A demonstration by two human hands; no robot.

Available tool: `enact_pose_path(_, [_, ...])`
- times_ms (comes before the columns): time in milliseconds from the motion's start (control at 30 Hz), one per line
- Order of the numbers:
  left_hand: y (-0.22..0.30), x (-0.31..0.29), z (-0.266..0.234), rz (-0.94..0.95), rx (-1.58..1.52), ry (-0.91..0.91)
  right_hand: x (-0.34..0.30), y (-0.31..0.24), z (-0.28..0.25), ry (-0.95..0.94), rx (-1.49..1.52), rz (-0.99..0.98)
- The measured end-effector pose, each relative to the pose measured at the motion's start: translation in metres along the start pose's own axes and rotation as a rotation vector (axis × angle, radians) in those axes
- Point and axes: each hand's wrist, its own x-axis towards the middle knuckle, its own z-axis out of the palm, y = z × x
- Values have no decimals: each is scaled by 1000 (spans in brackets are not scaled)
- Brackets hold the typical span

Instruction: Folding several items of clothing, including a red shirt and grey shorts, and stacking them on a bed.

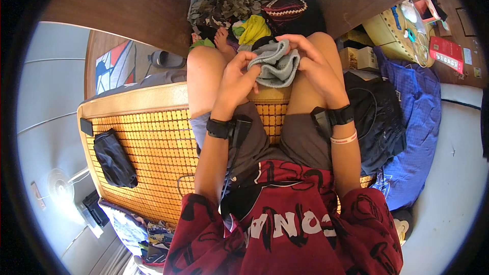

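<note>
Between my knees I hold a bunched grey ribbed sock (279,65) with a dark part at its far edge. My left hand (236,80) pinches its left side between thumb and fingers. On the other side, my right hand (320,74) grips the upper right edge, its thumb near the opening. The fabric is folded into loops, so I cannot tell whether one sock or two are there. Beyond the sock lies a heap of clothes, with a bright yellow cloth (254,29) and a camouflage garment (224,7) in it.
I sit on a mat of small wooden tiles (158,132). Folded black cloth (114,158) lies to the left, black shorts (374,122) and a blue cloth (415,117) to the right. A red box (446,53) rests at the far right. Brown wooden panels (122,5) flank the clothes.
</note>
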Motion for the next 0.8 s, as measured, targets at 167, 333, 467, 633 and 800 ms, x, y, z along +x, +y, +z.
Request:
enact_pose_path(167, [-6, 0, -4, 1, -82, 6, -7, -18, 5, -81, 30, -24])
enact_pose_path(333, [-4, 1, -5, 14, -56, 21, -9, -15, 3, -78, 43, -1])
enact_pose_path(467, [-3, 0, -6, 73, -65, 71, -8, -15, 5, -60, 42, -13])
enact_pose_path(633, [-3, 1, -8, 55, -94, 59, -6, -7, 5, -33, -9, -72])
enact_pose_path(800, [-5, 4, -9, 117, 16, 137, -3, 3, 2, -6, -41, -58])
